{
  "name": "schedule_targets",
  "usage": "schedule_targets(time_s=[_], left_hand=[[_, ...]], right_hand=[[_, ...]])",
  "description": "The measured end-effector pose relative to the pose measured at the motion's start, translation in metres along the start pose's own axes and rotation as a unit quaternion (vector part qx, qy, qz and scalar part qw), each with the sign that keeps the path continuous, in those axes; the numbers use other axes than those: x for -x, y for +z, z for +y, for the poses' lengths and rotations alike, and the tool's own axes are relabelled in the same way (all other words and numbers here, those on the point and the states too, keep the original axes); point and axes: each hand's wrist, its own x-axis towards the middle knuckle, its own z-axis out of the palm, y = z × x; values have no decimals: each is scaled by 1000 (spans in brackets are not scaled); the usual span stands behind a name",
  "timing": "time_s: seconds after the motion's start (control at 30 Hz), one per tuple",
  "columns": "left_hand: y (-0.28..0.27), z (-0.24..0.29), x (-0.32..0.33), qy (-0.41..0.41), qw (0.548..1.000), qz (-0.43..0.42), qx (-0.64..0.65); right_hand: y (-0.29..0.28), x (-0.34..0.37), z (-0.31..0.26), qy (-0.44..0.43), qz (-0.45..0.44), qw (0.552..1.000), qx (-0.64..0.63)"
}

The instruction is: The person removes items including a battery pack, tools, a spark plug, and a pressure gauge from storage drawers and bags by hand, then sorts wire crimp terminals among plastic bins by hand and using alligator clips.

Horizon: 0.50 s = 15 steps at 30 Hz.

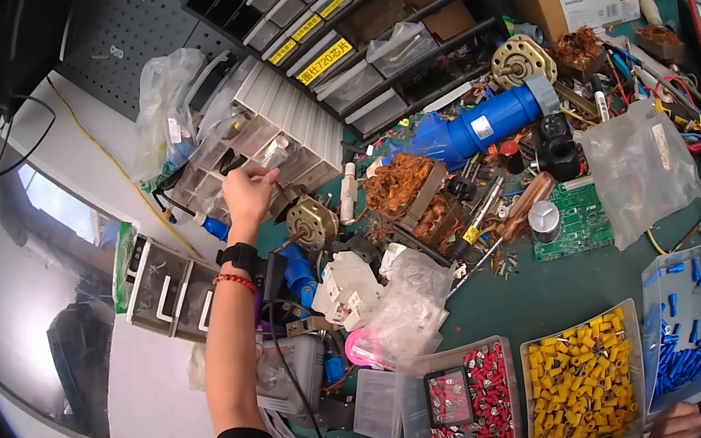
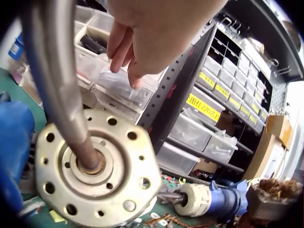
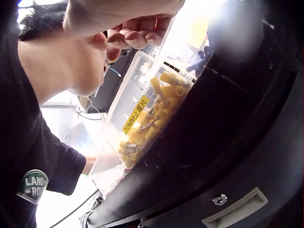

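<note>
My left hand (image 1: 250, 198) is over the small-parts cabinet (image 1: 311, 110) with clear drawers. In the left wrist view its loosely bent fingers (image 2: 124, 50) point down at a clear drawer (image 2: 121, 88) holding see-through plastic; no object shows between thumb and fingers. A metal motor with a round flange (image 2: 111, 166) and a long shaft stands below that hand. My right hand (image 1: 677, 422) is at the near right, by the bin of blue terminals (image 1: 685, 309). From the right wrist, its fingers (image 3: 137, 39) look loosely curled with nothing visible in them.
Bins of yellow caps (image 1: 578, 379) and red terminals (image 1: 488, 395) line the front. Behind lie a blue pipe (image 1: 492, 127), copper scrap (image 1: 403, 184), a green circuit board (image 1: 575, 226) and a plastic bag (image 1: 646, 165). A black drawer rack (image 1: 330, 55) stands at the back.
</note>
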Motion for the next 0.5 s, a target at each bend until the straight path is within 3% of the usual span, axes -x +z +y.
schedule_targets(time_s=[0.2,0.27,0.4,0.5], left_hand=[[3,26,11,-2,999,-34,39],[-2,39,11,-77,988,-135,24],[24,23,0,-31,989,-142,24],[36,9,-23,-67,970,-226,52]], right_hand=[[6,-6,-3,33,34,999,25],[6,-1,1,35,47,998,22],[-4,9,8,-13,-10,1000,4],[-4,9,10,-18,-15,1000,5]])
